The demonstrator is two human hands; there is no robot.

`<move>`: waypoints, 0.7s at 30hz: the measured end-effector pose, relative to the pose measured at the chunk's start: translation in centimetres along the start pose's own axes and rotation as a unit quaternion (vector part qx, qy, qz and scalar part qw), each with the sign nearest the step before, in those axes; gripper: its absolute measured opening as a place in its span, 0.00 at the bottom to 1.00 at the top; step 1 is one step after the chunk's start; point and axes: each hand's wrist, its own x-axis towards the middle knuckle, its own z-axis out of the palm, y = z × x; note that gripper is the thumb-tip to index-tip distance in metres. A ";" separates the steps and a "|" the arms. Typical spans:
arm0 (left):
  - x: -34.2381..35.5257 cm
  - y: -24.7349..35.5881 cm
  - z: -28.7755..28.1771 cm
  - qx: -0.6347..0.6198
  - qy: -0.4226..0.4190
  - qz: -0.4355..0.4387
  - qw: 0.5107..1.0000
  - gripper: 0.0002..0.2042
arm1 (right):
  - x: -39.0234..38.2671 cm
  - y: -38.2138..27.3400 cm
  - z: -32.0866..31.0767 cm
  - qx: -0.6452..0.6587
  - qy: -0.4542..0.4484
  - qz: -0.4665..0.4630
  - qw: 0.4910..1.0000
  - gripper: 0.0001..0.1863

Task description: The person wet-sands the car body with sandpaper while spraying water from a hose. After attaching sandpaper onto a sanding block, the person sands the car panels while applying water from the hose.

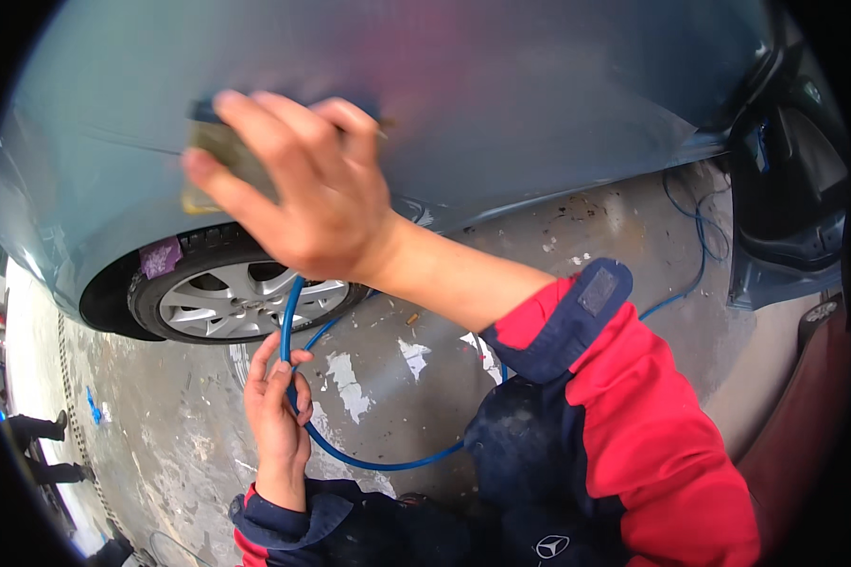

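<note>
My right hand [307, 184] grips a yellowish block with a dark top [219, 156] against the grey-blue car body panel [539, 85], above the front of the wheel arch; the fingers are slightly blurred. Below, my left hand [276, 402] is curled around a blue hose [378, 466], which rises behind my right hand, where its upper end is hidden, and loops down toward my body. Behind the hose is the wheel [208, 302] with a silver rim and black tyre. A small purple patch [159, 257] sits at the tyre's upper left.
An open car door [785, 198] hangs at right, with a dark red car body [804, 406] below it. More blue hose [690, 283] lies across the stained grey floor [577, 359]. Other people's dark-trousered legs [43, 425] show at the left edge.
</note>
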 end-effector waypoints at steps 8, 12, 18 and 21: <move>-0.6 0.2 1.0 0.017 0.013 0.025 0.999 0.23 | -16.3 8.0 -8.6 -0.074 -0.089 0.011 0.993 0.24; -1.6 1.3 1.9 0.021 0.016 0.068 0.997 0.24 | -21.8 7.1 -12.2 0.008 -0.224 0.112 0.968 0.32; -2.7 6.4 2.7 0.056 0.059 0.234 0.969 0.27 | -30.5 2.8 -20.7 0.178 -0.389 0.269 0.863 0.34; -2.3 8.5 3.3 0.070 0.065 0.253 0.963 0.27 | -34.1 -0.6 -23.7 0.176 -0.404 0.343 0.830 0.34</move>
